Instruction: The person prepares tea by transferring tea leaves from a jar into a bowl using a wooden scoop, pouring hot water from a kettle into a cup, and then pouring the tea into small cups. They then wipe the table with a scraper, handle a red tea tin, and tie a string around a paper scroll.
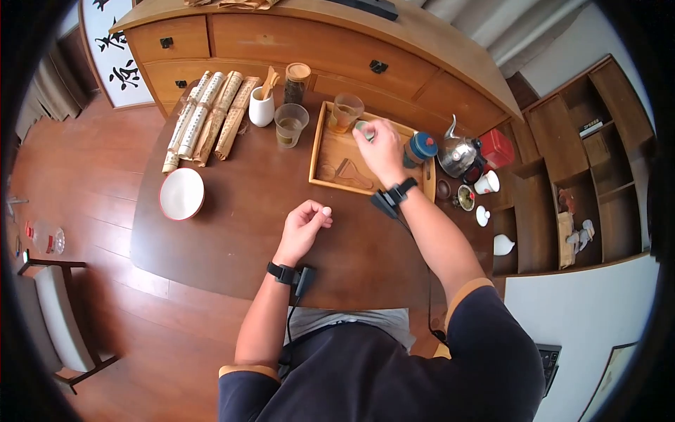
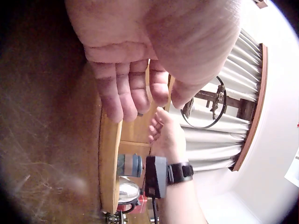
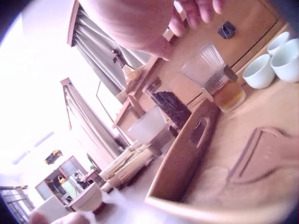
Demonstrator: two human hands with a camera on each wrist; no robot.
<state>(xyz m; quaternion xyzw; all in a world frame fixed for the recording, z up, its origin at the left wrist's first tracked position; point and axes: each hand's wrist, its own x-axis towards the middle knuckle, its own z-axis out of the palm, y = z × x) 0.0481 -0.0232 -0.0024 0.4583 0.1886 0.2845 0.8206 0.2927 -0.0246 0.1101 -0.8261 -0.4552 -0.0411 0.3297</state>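
Note:
My right hand [image 1: 383, 151] is over the wooden tray [image 1: 311, 155], fingers loosely bent, with nothing seen in its grasp. Several small pale green cups stand on the tray below it, among them one cup [image 3: 258, 72]; in the head view the fingers overlap a blurred cup [image 1: 363, 129]. Beside them is a ribbed glass [image 3: 229, 95] of amber liquid. A flat fan-shaped wooden piece [image 1: 354, 172] lies at the tray's near side, and a blue lidded jar [image 1: 420, 149] stands at its right. My left hand [image 1: 302, 228] hovers over the near tabletop, fingers loosely curled, holding nothing.
A white bowl [image 1: 182, 194] with a red rim and tied paper rolls [image 1: 204, 116] are at left. Behind stand a white holder [image 1: 261, 111], a glass pitcher [image 1: 290, 126] and a cork-lidded jar [image 1: 296, 84]. A steel kettle [image 1: 460, 156] and paper cup [image 1: 486, 183] stand right.

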